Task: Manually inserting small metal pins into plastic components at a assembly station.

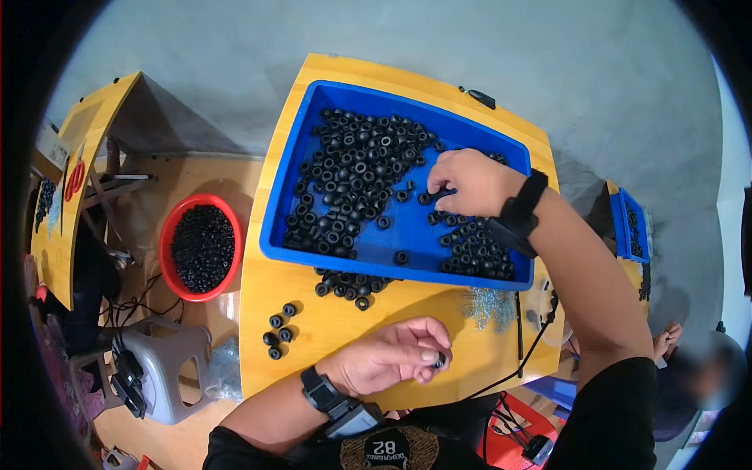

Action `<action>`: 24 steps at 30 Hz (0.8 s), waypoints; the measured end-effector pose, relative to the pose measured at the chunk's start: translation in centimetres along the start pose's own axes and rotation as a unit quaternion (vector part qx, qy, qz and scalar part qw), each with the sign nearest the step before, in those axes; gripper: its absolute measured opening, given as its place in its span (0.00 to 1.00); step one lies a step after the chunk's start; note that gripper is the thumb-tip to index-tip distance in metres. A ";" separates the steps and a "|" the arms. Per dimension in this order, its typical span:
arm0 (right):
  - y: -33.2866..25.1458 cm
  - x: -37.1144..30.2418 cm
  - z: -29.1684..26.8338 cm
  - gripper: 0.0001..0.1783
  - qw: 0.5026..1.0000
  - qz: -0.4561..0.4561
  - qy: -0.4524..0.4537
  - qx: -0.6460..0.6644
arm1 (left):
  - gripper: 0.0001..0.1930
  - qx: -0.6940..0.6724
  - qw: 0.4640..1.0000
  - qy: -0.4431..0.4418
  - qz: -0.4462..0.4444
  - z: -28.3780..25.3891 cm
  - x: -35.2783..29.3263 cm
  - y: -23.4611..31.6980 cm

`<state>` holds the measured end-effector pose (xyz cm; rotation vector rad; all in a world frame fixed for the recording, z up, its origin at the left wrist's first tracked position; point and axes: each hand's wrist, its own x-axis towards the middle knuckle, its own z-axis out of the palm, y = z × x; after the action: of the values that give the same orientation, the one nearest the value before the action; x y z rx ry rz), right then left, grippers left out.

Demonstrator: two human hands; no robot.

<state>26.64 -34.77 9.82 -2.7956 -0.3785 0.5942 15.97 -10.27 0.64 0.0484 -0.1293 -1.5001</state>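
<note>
A blue tray [395, 270] holds many small black ring-shaped parts [352, 180], heaped mostly on its left side, with a second pile [478, 254] at its right front. My right hand [474, 184] reaches into the tray, its thumb and fingertips closed on one black ring-shaped part [445, 191]. In front of the tray, my left hand [392, 352] is turned partly palm up, fingers curled. Between its thumb and fingers sits a small dark piece [439, 361], mostly covered, whose exact shape I cannot make out.
More black parts [348, 286] lie on the yellow table [313, 376] before the tray, beside a scatter of small silvery pieces [491, 308]. A red basin [166, 243] of black parts stands at left near a grey stool [168, 352]. A cable [521, 360] crosses the table's right. Another person sits far right.
</note>
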 end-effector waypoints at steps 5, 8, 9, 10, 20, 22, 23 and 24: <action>0.6 1.5 2.0 0.12 1.000 -0.008 0.025 0.012 | 0.12 0.000 0.999 0.039 -0.035 -0.6 0.9 -0.2; 1.1 0.6 2.3 0.10 1.000 -0.013 -0.009 -0.008 | 0.12 0.008 0.997 0.056 -0.050 -0.7 1.2 0.1; 1.2 0.0 1.9 0.10 1.000 -0.011 -0.008 -0.009 | 0.12 0.009 0.997 0.051 -0.053 -0.7 1.4 0.2; 1.5 -0.7 1.6 0.08 0.999 0.007 -0.045 0.008 | 0.13 0.011 0.997 0.046 -0.056 -0.6 1.5 0.3; 0.1 1.5 2.0 0.06 0.989 -0.030 0.141 0.034 | 0.13 0.029 0.995 0.081 -0.059 -1.1 1.7 0.0; -0.1 2.8 2.3 0.06 0.990 0.006 0.138 0.038 | 0.13 0.023 0.995 0.077 -0.051 -1.5 1.6 -0.3; -0.1 3.2 2.5 0.06 0.989 0.043 0.134 0.041 | 0.13 0.022 0.995 0.078 -0.051 -1.5 1.6 -0.2; -0.3 3.5 2.4 0.06 0.988 0.061 0.128 0.057 | 0.14 0.028 0.995 0.082 -0.052 -1.5 1.6 -0.2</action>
<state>28.58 -32.94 6.52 -2.7517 -0.1179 0.2640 16.03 -11.95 -0.75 0.2262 -0.0380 -1.5899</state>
